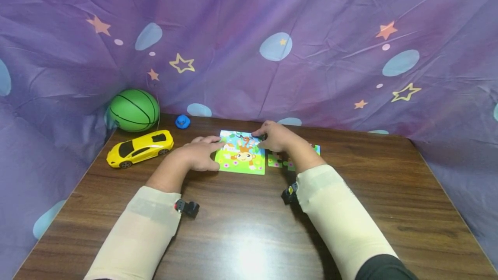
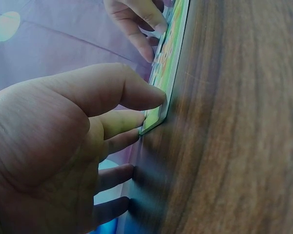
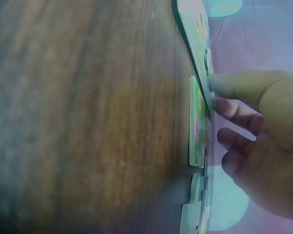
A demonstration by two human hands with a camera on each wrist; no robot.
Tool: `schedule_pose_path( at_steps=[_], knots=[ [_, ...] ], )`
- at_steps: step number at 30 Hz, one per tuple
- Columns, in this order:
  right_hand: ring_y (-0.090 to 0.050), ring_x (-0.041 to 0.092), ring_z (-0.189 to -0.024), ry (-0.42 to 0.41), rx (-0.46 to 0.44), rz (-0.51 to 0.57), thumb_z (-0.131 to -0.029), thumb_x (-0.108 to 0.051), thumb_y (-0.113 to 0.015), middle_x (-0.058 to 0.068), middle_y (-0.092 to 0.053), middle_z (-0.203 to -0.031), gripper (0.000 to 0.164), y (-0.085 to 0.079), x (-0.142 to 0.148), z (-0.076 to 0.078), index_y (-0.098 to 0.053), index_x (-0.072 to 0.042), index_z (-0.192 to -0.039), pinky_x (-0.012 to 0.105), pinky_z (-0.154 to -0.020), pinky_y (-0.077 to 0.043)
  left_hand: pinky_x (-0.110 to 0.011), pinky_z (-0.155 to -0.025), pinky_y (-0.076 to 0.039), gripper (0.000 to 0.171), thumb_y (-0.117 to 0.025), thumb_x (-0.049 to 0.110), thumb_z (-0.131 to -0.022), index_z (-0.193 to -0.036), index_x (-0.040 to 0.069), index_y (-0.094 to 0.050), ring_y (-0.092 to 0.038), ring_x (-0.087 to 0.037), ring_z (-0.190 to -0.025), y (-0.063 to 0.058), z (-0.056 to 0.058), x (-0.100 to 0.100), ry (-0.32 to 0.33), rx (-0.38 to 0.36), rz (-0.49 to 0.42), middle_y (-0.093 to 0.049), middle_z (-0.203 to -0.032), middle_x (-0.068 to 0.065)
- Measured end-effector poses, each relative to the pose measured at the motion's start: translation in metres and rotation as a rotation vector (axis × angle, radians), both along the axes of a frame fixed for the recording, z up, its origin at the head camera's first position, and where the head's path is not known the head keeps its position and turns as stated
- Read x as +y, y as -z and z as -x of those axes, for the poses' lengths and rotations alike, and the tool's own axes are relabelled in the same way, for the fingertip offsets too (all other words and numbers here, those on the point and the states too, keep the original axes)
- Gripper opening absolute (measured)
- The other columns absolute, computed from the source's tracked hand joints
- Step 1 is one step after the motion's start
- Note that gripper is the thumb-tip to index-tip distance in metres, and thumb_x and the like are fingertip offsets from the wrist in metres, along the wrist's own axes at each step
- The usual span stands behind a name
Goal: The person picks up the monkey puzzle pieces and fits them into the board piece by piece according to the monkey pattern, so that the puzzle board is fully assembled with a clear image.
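A square monkey-picture puzzle [image 1: 241, 159] lies toward the far middle of a brown wooden table [image 1: 233, 211]. At its left side, a person's left hand [image 1: 200, 154] is loosely spread, thumb and fingertips touching the edge. The right hand [image 1: 278, 136] bends over the far right corner, thumb and fingertips close together; whether they pinch a piece cannot be told. Loose puzzle pieces [image 1: 275, 161] lie just right. Far left sit a yellow toy car [image 1: 141, 148] and green ball [image 1: 134, 110].
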State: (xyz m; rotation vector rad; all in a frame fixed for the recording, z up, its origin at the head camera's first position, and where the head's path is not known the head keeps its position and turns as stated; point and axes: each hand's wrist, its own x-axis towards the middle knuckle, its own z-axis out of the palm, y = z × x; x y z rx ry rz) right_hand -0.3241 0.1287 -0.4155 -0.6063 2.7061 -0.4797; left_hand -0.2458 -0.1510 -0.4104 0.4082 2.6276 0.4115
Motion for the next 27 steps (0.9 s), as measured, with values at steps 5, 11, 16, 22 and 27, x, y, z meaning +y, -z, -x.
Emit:
schedule_pose_path(
  at_steps=[5, 11, 16, 22, 27],
  knots=[
    [-0.051, 0.040, -0.145, -0.020, -0.002, -0.005, -0.097, -0.023, -0.076, 0.015, -0.051, -0.155, 0.049, -0.001, 0.000, 0.000, -0.068, -0.021, -0.146, 0.055, -0.127, -0.039, -0.076, -0.129, -0.019, 0.091, -0.070, 0.040, -0.088, -0.170, 0.030, -0.031, -0.015, -0.042, -0.167, -0.001, 0.000, 0.000, -0.004, 0.002, -0.003, -0.019, -0.182, 0.000],
    [-0.051, 0.039, -0.144, -0.015, -0.005, -0.013, -0.097, -0.022, -0.077, 0.014, -0.052, -0.154, 0.049, -0.001, -0.002, 0.000, -0.069, -0.021, -0.145, 0.054, -0.127, -0.040, -0.076, -0.129, -0.019, 0.091, -0.070, 0.040, -0.088, -0.170, 0.030, -0.031, -0.015, -0.042, -0.167, 0.000, 0.000, 0.000, -0.003, 0.003, -0.002, -0.019, -0.181, 0.000],
    [-0.049, 0.039, -0.146, 0.001, -0.027, -0.019, -0.098, -0.023, -0.077, 0.013, -0.049, -0.156, 0.048, -0.002, -0.003, -0.001, -0.069, -0.021, -0.145, 0.055, -0.127, -0.040, -0.076, -0.129, -0.020, 0.091, -0.070, 0.040, -0.088, -0.170, 0.030, -0.031, -0.015, -0.041, -0.167, -0.002, 0.000, 0.000, 0.002, 0.002, 0.004, -0.019, -0.181, 0.000],
    [-0.050, 0.040, -0.147, -0.043, 0.006, 0.015, -0.101, -0.026, -0.075, 0.014, -0.052, -0.156, 0.048, -0.002, 0.008, -0.002, -0.067, -0.021, -0.147, 0.058, -0.127, -0.038, -0.075, -0.129, -0.020, 0.092, -0.070, 0.040, -0.088, -0.171, 0.031, -0.030, -0.015, -0.040, -0.167, -0.002, -0.001, 0.000, -0.003, -0.005, 0.000, -0.018, -0.182, 0.000],
    [-0.058, 0.043, -0.137, -0.014, 0.032, 0.097, -0.099, -0.024, -0.077, 0.016, -0.055, -0.155, 0.051, -0.006, 0.026, -0.005, -0.066, -0.016, -0.148, 0.060, -0.120, -0.046, -0.075, -0.129, -0.019, 0.092, -0.070, 0.039, -0.088, -0.170, 0.031, -0.031, -0.014, -0.040, -0.167, -0.003, -0.001, 0.000, -0.006, -0.005, 0.001, -0.018, -0.182, 0.001]
  ],
)
